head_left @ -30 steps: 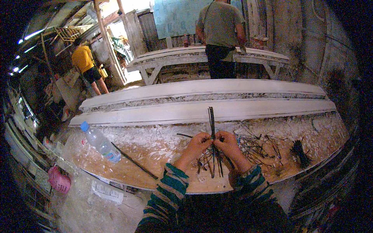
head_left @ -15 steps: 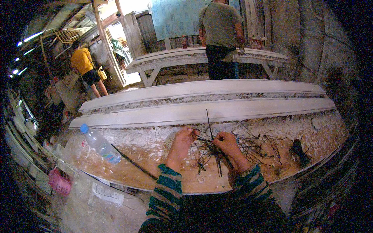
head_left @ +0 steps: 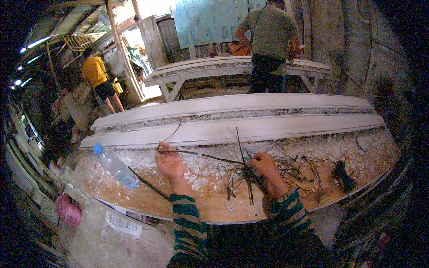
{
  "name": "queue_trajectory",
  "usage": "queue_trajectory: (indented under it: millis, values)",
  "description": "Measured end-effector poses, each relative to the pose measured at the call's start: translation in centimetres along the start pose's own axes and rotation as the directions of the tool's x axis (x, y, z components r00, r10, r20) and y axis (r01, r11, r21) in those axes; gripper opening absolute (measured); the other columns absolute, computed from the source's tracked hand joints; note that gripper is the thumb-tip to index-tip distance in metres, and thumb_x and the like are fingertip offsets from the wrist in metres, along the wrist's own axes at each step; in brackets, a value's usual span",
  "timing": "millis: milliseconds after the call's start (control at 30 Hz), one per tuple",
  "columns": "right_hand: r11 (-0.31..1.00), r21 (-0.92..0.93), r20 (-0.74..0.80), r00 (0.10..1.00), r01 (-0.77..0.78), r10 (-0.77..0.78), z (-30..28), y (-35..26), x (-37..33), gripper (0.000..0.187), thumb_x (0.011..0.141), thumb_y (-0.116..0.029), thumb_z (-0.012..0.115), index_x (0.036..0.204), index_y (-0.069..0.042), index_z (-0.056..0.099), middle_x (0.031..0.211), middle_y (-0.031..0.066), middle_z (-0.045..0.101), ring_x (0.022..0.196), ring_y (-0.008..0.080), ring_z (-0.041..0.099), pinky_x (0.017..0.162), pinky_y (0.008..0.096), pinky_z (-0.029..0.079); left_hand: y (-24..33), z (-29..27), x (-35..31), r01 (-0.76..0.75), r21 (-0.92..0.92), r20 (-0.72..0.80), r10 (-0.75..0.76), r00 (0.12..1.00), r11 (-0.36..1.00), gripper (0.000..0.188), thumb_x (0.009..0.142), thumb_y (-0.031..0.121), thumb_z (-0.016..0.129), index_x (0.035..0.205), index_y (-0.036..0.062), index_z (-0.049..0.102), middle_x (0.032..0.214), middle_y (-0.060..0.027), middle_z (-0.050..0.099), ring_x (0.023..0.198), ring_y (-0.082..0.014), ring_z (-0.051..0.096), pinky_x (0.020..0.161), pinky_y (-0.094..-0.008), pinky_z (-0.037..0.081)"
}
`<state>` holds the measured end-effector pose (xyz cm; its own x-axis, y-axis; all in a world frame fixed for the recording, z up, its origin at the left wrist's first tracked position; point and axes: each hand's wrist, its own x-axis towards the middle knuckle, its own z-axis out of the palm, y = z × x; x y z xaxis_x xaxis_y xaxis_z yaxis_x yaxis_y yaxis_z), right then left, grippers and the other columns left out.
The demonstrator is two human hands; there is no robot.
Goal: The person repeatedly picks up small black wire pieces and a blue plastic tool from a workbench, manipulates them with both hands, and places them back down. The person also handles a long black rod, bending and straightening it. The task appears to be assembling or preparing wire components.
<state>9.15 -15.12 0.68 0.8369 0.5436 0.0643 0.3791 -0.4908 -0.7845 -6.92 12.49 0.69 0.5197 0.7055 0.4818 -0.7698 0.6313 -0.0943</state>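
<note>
A long dark, wire-like strand (head_left: pixel 219 158) runs between my hands over the worktable (head_left: pixel 210 210). My left hand (head_left: pixel 171 164), palm turned up, grips its left part, and a thin curved end rises past the fingertips. My right hand (head_left: pixel 264 166) is closed, pinching the strand where it meets a small dark bundle; the fingers partly hide this spot. A straight dark piece (head_left: pixel 240 140) stands across the bundle there, close to upright in the picture. Beside and behind my right hand spreads a loose tangle of thin dark strands (head_left: pixel 308 167).
A plastic bottle (head_left: pixel 115 167) and a dark rod (head_left: pixel 149 183) lie at left; a gathered dark bunch (head_left: pixel 343 176) lies at right. Long white boards (head_left: pixel 232 127) span the table's far side. Two people (head_left: pixel 272 33) (head_left: pixel 94 71) stand beyond. A pink basket (head_left: pixel 68 210) sits lower left.
My left hand has moved left, away from my right hand, drawing the strand out lengthwise. My right hand stays nearly in place. The person at the far bench has shifted right, and an orange container shows there.
</note>
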Motion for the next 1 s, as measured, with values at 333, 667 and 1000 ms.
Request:
queue_trajectory:
  millis: [333, 667, 1000]
  values:
    - [0.879, 0.472, 0.011, 0.996, 0.07, -0.085, 0.5, 2.0, 1.4, 0.013, 0.072, -0.014, 0.053, 0.061, -0.009, 0.05, 0.053, -0.0009, 0.047, 0.047, 0.0086, 0.042, 0.044, 0.0242, 0.034, -3.9, 1.3, -0.9, 0.336, 0.472, -0.228, -0.255, 0.94, 0.815, 0.019, 0.084, 0.02, 0.048, 0.093, 0.0043, 0.054, 0.1, -0.0062, 0.057, 0.077, -0.0136, 0.058, 0.056, -0.0232, 0.051]
    - [0.837, 0.542, 0.063, 0.99, 0.071, -0.124, 0.7, 1.9, 1.7, 0.01, 0.074, -0.009, 0.054, 0.066, -0.009, 0.047, 0.063, 0.0024, 0.056, 0.055, 0.0098, 0.052, 0.049, 0.0214, 0.038, -9.0, 2.3, -3.4, 0.506, 0.84, -0.533, -0.469, 0.705, -0.193, 0.021, 0.076, 0.017, 0.064, 0.089, 0.0044, 0.054, 0.076, -0.0054, 0.059, 0.058, -0.0138, 0.058, 0.048, -0.0258, 0.048]
    - [0.691, 0.713, 0.201, 0.979, -0.124, -0.031, -0.3, -0.7, -0.4, 0.014, 0.073, -0.004, 0.055, 0.085, -0.007, 0.048, 0.067, 0.0088, 0.06, 0.043, 0.0152, 0.053, 0.037, 0.0235, 0.04, -9.7, 0.7, -3.2, -0.179, 0.893, 0.074, -0.257, 0.964, -0.413, 0.031, 0.07, 0.009, 0.064, 0.1, 0.0096, 0.057, 0.093, -0.0128, 0.055, 0.082, -0.0264, 0.054, 0.071, -0.0339, 0.044]
